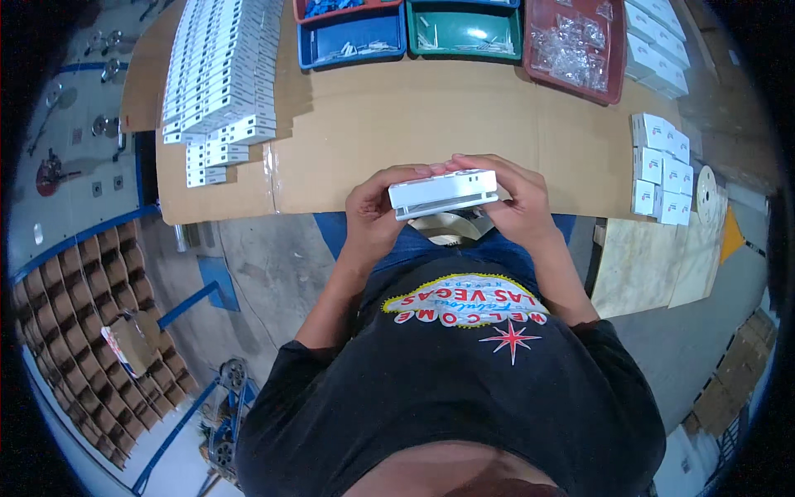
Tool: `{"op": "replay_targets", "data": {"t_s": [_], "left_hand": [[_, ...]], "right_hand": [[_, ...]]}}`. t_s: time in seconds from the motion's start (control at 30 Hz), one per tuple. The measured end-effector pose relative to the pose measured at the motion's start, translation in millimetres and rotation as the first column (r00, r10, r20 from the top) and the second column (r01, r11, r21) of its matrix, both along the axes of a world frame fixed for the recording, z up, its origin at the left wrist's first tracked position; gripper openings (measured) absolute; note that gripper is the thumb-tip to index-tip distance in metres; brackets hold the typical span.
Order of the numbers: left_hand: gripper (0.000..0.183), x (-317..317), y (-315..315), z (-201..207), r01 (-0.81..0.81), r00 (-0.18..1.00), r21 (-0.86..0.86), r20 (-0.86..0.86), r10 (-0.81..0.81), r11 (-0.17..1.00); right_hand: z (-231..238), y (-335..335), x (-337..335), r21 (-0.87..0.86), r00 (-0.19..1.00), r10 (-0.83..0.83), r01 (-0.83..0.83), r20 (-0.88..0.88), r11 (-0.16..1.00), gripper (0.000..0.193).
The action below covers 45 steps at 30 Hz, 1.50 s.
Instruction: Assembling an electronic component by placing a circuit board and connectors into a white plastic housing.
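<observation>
A slim white carton (441, 189) is held between my two hands, just above the near edge of the cardboard-covered table (397, 124). A flap or slot shows along the side facing me; what lies inside is hidden. My left hand (377, 205) closes round the carton's left end, its fingers reaching over the far side. Round the right end, my right hand (523, 200) grips the same carton, thumb beneath and fingers along the far top edge.
Tall stacks of white cartons (219, 74) rise at the far left. Along the back stand a blue tray (303, 45) and a green tray (414, 51) of small white pieces, then a red tray (613, 83) of clear plastic packets. More small white boxes (662, 170) stand stacked at right.
</observation>
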<state>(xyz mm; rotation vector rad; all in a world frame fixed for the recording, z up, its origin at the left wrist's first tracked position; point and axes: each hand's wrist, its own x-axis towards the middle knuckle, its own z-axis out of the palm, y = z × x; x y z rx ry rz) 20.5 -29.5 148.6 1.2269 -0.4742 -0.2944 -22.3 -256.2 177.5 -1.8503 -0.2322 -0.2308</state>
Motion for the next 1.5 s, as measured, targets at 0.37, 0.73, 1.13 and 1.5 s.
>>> {"op": "replay_targets", "data": {"t_s": [0.37, 0.73, 1.13, 1.5], "left_hand": [[0.031, 11.6, -2.8, 16.1, 0.012, 0.997, 0.013, 0.074, -0.013, 1.0], [0.065, 14.6, 3.2, -14.9, 0.033, 0.875, -0.211, -0.466, -0.13, 0.977], [0.071, 0.1, -14.0, 11.0, 0.121, 0.82, -0.28, -0.512, -0.254, 0.952], [0.047, -2.2, -16.9, 11.1, 0.091, 0.734, -0.466, -0.566, -0.376, 0.88]], "right_hand": [[4.1, 3.8, 3.3, 0.017, 0.993, -0.048, 0.046, 0.11, 0.999, 0.037], [41.1, 36.1, 15.2, 0.036, 0.926, -0.145, 0.141, 0.347, 0.989, 0.043], [47.2, 51.5, -0.3, 0.048, 0.879, -0.229, 0.231, 0.418, 0.972, 0.043], [57.5, 57.9, -6.8, 0.141, 0.867, -0.325, 0.293, 0.379, 0.946, 0.04]]}}
